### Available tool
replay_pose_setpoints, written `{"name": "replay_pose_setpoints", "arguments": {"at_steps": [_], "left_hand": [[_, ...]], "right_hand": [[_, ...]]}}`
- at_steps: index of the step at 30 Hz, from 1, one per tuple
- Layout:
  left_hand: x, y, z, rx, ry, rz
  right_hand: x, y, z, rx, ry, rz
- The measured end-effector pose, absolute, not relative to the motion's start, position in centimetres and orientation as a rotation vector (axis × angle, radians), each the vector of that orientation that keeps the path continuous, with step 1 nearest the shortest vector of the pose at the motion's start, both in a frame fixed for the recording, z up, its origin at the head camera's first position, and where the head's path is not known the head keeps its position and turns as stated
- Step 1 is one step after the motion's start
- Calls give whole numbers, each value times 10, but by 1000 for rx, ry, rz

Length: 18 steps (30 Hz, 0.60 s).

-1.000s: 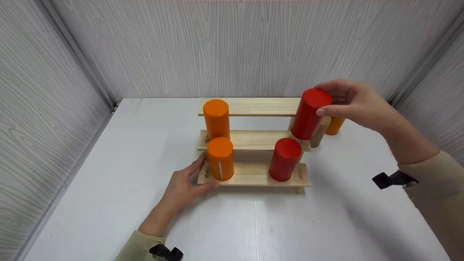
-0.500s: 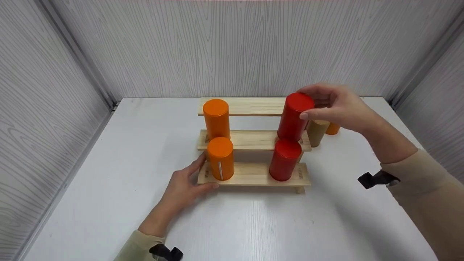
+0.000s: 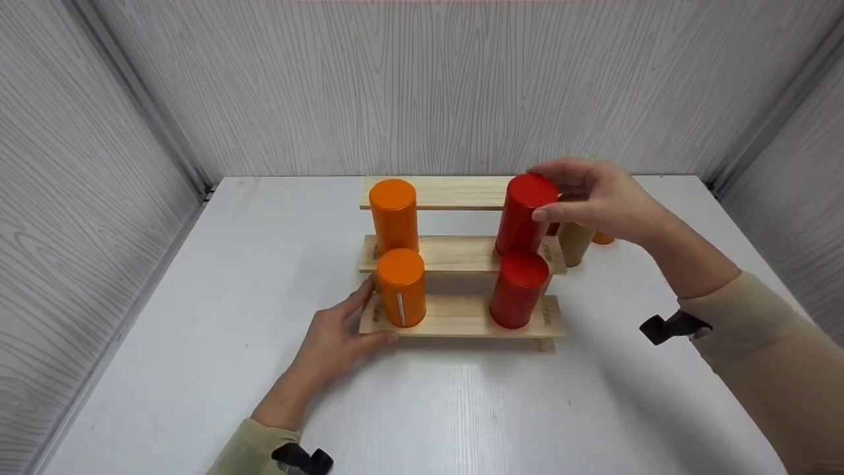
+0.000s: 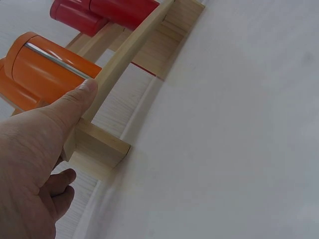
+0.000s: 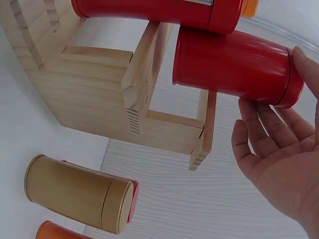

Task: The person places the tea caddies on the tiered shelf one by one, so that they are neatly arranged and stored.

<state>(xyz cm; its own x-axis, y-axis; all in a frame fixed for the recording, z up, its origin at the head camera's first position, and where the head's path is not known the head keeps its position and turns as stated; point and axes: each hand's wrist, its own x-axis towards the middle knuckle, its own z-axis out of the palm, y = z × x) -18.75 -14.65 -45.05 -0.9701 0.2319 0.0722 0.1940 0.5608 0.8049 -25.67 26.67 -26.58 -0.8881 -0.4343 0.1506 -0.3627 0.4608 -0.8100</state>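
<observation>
The job right now looks like putting a tall, shiny red round can with a red lid [image 3: 524, 221] on the middle shelf [image 3: 458, 254] of a pale wooden rack with three steps [image 3: 461, 316]. The can stands nearly straight up over the right part of that shelf, just behind a second shiny red round can [image 3: 519, 293] on the bottom shelf. I cannot tell if its bottom touches the wood, because the can in front hides that spot. The next move seems to call for a gentle press down until it sits flat, then letting go without bumping the can in front.

The right hand [image 3: 603, 201] holds the can up high, by its lid end. The thumb is on the near side and the fingers are around the back, so the grip is as wide as the can. Most of the can hangs below the fingers.

The left hand [image 3: 336, 343] grips the left end of the bottom shelf, thumb in front, close beside a shiny orange round can with a silver stripe [image 3: 402, 293]. That likely stops the rack from sliding.
</observation>
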Motion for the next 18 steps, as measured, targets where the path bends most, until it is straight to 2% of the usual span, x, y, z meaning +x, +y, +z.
{"name": "replay_pose_setpoints", "arguments": {"at_steps": [18], "left_hand": [[-186,-147,-451,348,2735,1405]], "right_hand": [[-257,262,-271,-660,2600,-1403]]}}
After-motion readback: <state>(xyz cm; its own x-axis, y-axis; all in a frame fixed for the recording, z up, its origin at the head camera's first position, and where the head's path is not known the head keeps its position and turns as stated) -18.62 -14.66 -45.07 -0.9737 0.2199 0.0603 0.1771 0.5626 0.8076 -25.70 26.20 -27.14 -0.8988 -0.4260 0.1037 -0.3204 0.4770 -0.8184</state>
